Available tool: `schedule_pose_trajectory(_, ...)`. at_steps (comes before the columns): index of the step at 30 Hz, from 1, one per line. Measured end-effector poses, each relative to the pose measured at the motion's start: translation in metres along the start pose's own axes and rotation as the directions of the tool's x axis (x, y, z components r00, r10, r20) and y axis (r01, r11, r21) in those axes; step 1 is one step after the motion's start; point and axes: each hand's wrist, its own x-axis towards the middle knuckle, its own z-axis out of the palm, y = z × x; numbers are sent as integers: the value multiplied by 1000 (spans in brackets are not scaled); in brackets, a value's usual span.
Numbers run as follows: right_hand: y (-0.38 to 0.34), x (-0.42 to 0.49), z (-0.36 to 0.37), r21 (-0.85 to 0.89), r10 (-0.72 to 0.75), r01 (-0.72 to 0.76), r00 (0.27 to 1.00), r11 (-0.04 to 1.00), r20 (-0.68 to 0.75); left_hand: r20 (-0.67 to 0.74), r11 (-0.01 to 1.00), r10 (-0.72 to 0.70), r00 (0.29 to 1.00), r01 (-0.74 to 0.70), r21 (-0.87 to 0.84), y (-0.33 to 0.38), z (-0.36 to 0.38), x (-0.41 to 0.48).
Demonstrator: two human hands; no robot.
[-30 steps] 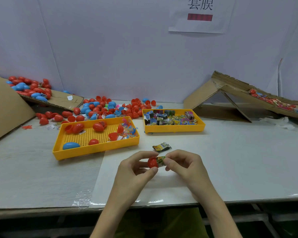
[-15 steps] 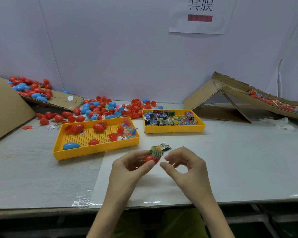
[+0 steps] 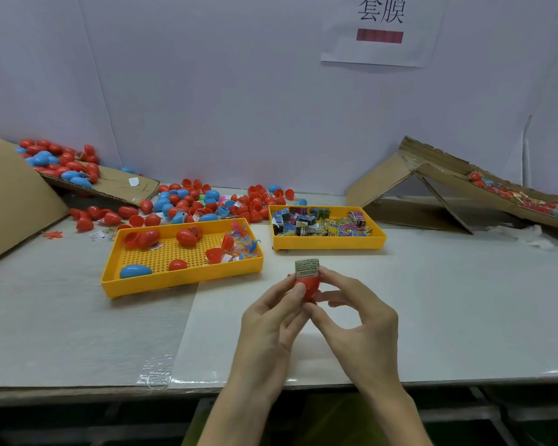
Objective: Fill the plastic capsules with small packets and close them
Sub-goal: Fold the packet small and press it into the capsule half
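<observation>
While left hand (image 3: 271, 320) pinches capsule (image 3: 310, 286) — packet (image 3: 307, 268) protruding | right hand (image 3: 361, 320) curled, pinching capsule too

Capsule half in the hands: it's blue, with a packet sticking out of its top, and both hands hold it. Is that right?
Not quite: the capsule half is red, not blue. The head view shows this. The rest stands: the packet sticks out of its top, and both the left hand and the right hand hold it.
</observation>
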Motion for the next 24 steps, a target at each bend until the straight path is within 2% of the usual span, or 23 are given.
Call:
schedule_pose_trajectory(4,1,-1,0,-65,-39,37,999,997,-23,-3,989,-49,999,48,-140,-13,5,-5)
schedule_pose_trajectory(15,11,-7,1,-104,-97,85,988,991,-121,27,997,-4,1000,6,-77,-17,3,-3)
schedule_pose_trajectory(24,4,-3,-1,-5,-13,12,995,1000,-102,62,998,-16,998,19,-59,-15,0,-1)
